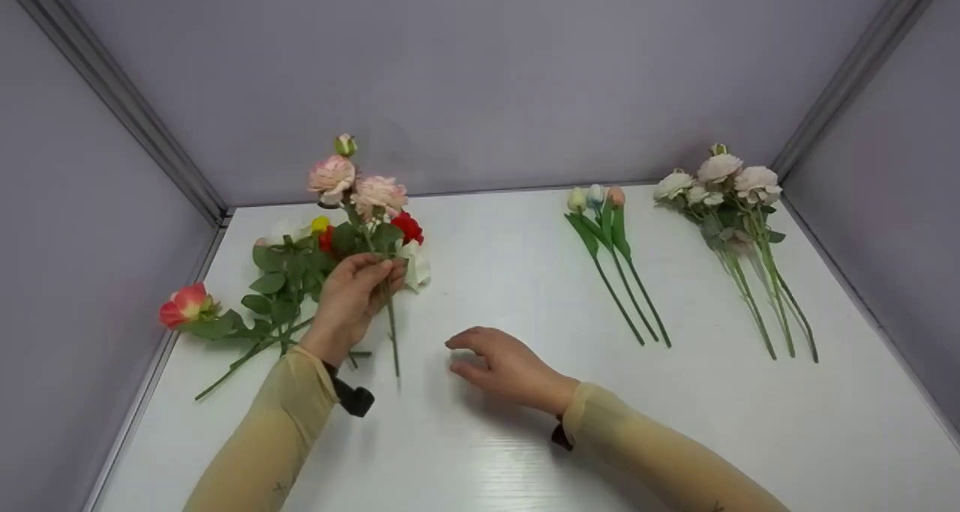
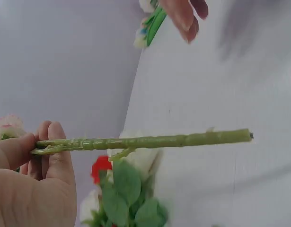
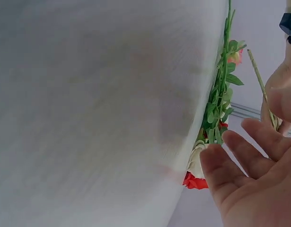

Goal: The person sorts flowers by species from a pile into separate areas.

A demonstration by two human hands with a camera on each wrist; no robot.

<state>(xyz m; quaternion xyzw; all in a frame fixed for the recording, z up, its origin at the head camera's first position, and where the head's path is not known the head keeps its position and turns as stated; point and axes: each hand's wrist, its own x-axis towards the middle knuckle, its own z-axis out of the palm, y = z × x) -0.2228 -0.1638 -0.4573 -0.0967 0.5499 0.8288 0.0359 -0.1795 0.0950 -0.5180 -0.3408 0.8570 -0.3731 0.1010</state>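
Pinching pink flower stem (image 2: 183,140) w/ L hand (image 1: 351,296) by flower pile (image 1: 289,281) nr table (image 1: 502,272) back L corner; holding R hand (image 1: 506,363) loose-fingered, gripping nothing.

1 left hand (image 1: 352,298), 1 right hand (image 1: 510,366), 2 sleeves (image 1: 266,437), 3 tulips (image 1: 595,196), 1 held flower stem (image 1: 393,336) bearing 2 pink blooms (image 1: 380,196) and 1 bud (image 1: 346,145), 1 table (image 1: 510,279); the left pile (image 1: 268,283) overlaps too much to count.

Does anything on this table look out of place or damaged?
The coral rose looks askew: its bloom sticks out toward the left edge of the table, while the pile's other blooms lie nearer the back wall. Nothing looks spilled or broken.
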